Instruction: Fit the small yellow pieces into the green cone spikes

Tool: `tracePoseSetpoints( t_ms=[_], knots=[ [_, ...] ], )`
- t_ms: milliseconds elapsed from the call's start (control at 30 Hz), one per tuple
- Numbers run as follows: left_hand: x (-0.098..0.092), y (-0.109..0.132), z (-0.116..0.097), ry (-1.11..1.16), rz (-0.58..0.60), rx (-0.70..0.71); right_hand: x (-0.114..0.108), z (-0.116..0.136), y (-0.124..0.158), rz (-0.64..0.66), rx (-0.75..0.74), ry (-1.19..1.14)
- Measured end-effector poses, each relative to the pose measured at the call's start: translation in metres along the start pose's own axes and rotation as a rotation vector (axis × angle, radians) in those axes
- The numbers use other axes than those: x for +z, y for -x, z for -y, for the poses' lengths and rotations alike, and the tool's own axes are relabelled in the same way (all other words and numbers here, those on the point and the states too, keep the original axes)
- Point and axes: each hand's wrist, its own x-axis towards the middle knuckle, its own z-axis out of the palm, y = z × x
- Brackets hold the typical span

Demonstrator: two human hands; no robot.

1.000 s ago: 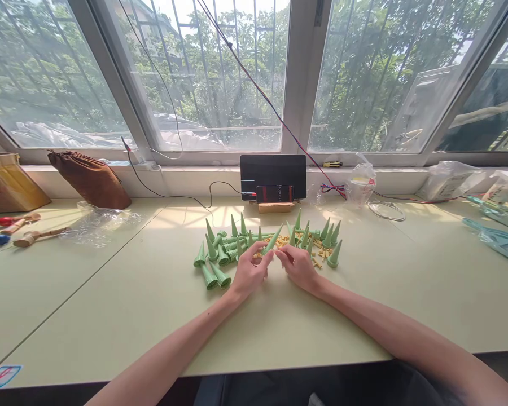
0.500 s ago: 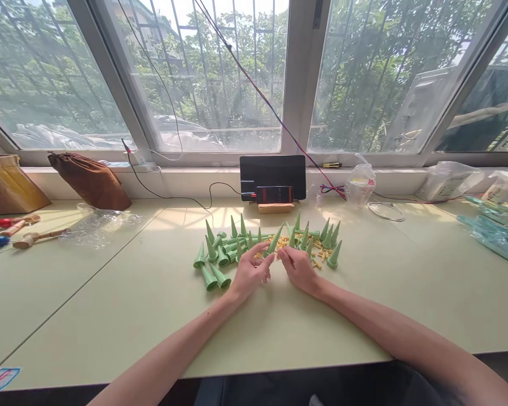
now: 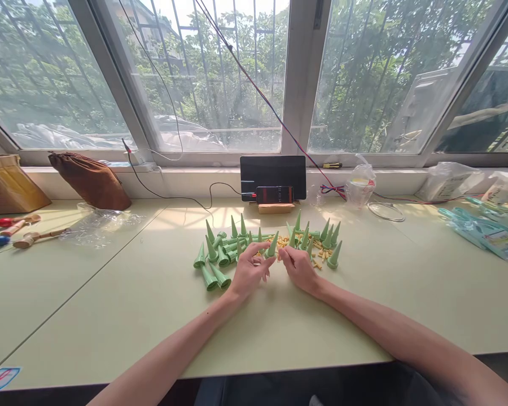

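Several green plastic cones [image 3: 220,254] stand or lie in a heap at the middle of the pale green table [image 3: 122,304], with small yellow pieces [image 3: 319,256] scattered among them. My left hand [image 3: 249,272] pinches the wide end of one green cone [image 3: 272,246], which points up and away. My right hand [image 3: 298,268] is right beside it, fingers curled and pressed together at the cone's base. What the right fingers hold, if anything, is too small to make out.
A black screen [image 3: 273,176] and a phone [image 3: 274,194] on a wooden block stand behind the heap. A brown pouch [image 3: 91,179], wooden toys [image 3: 19,228] and clear plastic lie at the left. Bags [image 3: 362,183] and blue packets [image 3: 480,230] sit at the right.
The held cone has tilted more upright and drawn in closer to my fingers. At the far right the blue packets have shifted left on the table.
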Motion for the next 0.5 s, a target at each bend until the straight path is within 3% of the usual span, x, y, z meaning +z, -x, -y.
tracePoseSetpoints(
  t_ms=[200, 500],
  knots=[
    [0.003, 0.0019, 0.0007, -0.058, -0.013, -0.021, 0.0005, -0.0013, -0.0013, -0.027, 0.022, -0.03],
    [0.0011, 0.002, 0.0001, -0.122, -0.127, -0.046, -0.0001, 0.0021, -0.0018, -0.059, -0.009, 0.016]
  ],
)
